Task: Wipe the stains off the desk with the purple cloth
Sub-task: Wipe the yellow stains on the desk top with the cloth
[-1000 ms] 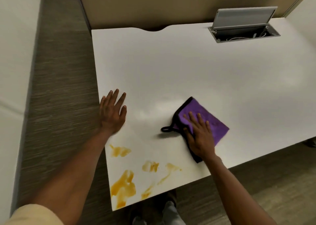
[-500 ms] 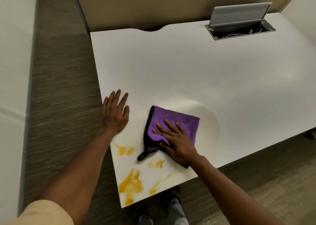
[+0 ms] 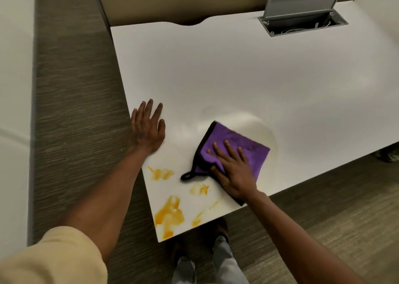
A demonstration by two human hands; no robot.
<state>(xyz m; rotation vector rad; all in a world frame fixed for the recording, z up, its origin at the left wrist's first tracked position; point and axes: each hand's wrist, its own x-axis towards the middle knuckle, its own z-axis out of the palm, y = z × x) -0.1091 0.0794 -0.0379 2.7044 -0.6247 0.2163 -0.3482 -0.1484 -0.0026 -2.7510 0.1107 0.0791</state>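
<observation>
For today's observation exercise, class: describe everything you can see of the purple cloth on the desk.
The purple cloth is a soft, fluffy-looking square with black edging and a small black hanging loop at its near left corner. It lies flat on the white desk, turned at an angle, near the front edge. The right hand presses on it with straight, spread fingers, covering its near part. The orange stains lie just left of and in front of it, and the loop lies close to them.
</observation>
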